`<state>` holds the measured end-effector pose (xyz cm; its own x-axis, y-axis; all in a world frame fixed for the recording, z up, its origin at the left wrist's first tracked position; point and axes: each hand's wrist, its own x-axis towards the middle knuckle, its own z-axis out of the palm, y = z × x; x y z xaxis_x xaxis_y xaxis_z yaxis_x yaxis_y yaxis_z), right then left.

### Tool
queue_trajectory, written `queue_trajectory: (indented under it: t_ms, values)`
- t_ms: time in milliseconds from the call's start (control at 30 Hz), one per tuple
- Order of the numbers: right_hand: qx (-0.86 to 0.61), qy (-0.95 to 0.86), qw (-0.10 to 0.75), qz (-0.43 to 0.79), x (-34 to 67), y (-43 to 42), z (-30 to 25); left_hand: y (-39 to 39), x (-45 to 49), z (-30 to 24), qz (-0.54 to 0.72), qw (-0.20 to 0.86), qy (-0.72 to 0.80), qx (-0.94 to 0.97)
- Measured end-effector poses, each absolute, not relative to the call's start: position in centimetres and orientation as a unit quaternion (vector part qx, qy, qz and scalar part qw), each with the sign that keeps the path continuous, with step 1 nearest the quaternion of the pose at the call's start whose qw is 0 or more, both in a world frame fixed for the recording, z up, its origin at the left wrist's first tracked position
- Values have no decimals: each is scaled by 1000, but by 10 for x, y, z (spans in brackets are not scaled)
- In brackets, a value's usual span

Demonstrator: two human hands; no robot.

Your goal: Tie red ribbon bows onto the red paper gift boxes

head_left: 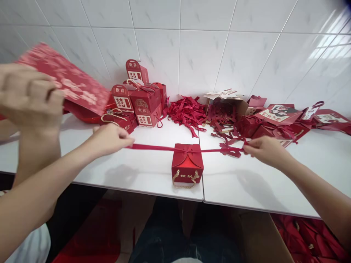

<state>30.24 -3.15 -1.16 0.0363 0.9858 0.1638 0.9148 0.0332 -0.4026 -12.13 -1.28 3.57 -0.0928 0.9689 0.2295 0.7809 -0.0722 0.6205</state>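
Note:
A small red gift box [187, 171] with a gold rope handle [184, 186] stands upright near the table's front edge. Across its top runs a red ribbon [153, 147], stretched nearly level and crossed or knotted at the middle of the lid. My left hand [111, 138] pinches the ribbon's left end, out to the left of the box. On the other side, my right hand [263, 149] grips the right end between thumb and fingers. Neither hand touches the box itself.
A co-worker's hand [33, 91] at left holds a red floral-printed sheet or bag [68, 80]. Finished-looking red boxes [142, 98] stack by the tiled wall, beside a ribbon pile [188, 113]. More boxes [279, 115] lie at right. Below the table sits a carton [263, 233] of red items.

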Motion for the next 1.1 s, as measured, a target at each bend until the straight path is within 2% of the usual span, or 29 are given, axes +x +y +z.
queue_trajectory:
  t_ms: [67,100,233,400,467,567,667,767,867,967,1033,1100]
  values:
    - [-697,-683,126,177,314,-32,-34,-13,-132,14,174,138,701,677]
    - [-688,-692,116,186,315,-31,-43,-13,-133,4,140,146,696,689]
    - [-637,-731,222,102,294,-26,-49,-10,-106,-24,288,222,606,707]
    - [-532,-784,261,184,232,-19,-39,-12,-45,-38,347,336,494,723]
    - [-503,-796,263,213,210,-19,-43,-16,-26,-44,347,380,497,698]
    - [-554,-735,291,261,194,-19,-51,-19,-17,-49,329,461,502,653]
    - [-567,-684,342,305,202,-20,-49,-16,-31,-47,319,448,512,660]
    - [-487,-723,352,341,220,-23,-33,-9,-51,-38,258,457,552,648]
    - [-431,-809,279,285,230,-26,-16,-5,-61,-24,106,500,556,655]
    - [-431,-865,213,143,227,-25,-12,-5,-60,-11,-10,573,455,681]
    - [-449,-861,232,57,220,-21,-17,-8,-55,-5,2,636,387,668]
    - [-453,-839,300,-2,212,-17,-23,-11,-49,-1,76,678,359,637]
